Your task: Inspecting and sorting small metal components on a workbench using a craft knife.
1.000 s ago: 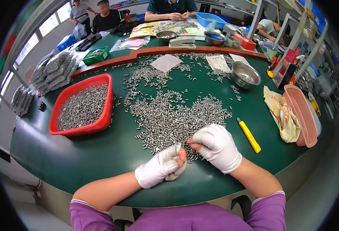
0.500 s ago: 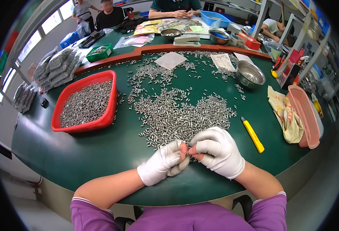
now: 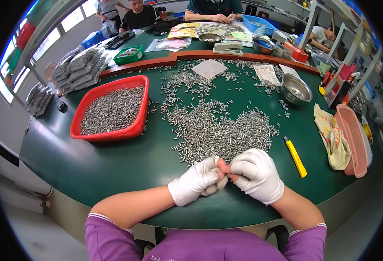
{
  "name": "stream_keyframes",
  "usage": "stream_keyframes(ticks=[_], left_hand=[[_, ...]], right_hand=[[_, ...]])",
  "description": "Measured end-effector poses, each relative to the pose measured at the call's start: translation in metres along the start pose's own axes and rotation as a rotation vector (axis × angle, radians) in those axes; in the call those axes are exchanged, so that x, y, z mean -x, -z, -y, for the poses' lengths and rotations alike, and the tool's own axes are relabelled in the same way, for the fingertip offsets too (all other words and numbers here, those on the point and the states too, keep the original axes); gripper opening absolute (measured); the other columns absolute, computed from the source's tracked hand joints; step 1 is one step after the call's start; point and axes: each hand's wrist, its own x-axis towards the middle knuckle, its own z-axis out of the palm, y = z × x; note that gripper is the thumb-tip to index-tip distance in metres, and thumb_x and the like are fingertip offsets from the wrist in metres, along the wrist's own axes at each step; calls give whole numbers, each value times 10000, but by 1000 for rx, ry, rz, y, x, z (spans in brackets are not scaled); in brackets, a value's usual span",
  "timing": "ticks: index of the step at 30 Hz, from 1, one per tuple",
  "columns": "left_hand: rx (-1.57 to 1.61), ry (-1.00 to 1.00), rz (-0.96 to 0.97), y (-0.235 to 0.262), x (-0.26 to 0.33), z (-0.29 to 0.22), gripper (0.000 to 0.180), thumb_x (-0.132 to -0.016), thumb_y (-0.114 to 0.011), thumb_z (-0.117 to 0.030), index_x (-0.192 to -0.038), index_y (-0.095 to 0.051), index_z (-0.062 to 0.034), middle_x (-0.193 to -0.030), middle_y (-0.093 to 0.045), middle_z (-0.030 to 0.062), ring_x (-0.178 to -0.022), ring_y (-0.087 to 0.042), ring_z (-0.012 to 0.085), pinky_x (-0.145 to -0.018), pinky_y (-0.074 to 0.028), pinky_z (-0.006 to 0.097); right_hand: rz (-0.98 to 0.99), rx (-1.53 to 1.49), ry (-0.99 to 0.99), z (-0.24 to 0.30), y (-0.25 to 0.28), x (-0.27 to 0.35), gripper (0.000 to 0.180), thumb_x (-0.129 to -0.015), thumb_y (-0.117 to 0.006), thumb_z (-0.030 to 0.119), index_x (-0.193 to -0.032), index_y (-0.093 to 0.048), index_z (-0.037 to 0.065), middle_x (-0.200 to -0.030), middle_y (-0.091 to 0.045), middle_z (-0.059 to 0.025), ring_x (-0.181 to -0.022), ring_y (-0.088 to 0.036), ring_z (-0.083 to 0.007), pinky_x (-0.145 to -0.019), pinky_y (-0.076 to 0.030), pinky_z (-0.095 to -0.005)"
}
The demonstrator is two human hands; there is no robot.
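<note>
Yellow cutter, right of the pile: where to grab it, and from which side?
I'd take the yellow cutter by the near end of its handle, right hand coming from the wearer's side and slightly above, pinching the long edges. It lies flat, narrow and lengthwise, with its grey tip pointing away, so that grip should keep fingers off the tip.

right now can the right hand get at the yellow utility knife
Probably yes: the yellow utility knife lies right of the gloved right hand, with only green tabletop visible between them, though that hand meets the left hand.
</note>
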Motion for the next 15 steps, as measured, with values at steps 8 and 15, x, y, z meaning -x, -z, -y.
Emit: stream_keyframes(ticks=[8, 15], left_hand=[[74, -31, 18, 6, -5, 8, 259, -949, -614, -354, -1010, -457, -156, -756, -461, -12, -521, -313, 47, -470, -250, 199], [135, -71, 68, 3, -7, 11, 239, -954, -627, -352, -1037, -506, -164, -682, -430, -20, -507, -304, 60, -494, -251, 222]], right_hand=[[-297, -262, -214, 13, 49, -28, 129, -802, -738, 43, -925, -703, 58, -860, -630, -47, -788, -599, -169, -714, -481, -299], [-573, -965, 194, 14, 210, 5, 309, -905, -642, 215, -1133, -624, 7, -913, -563, -71, -876, -528, -158, -808, -416, -302]])
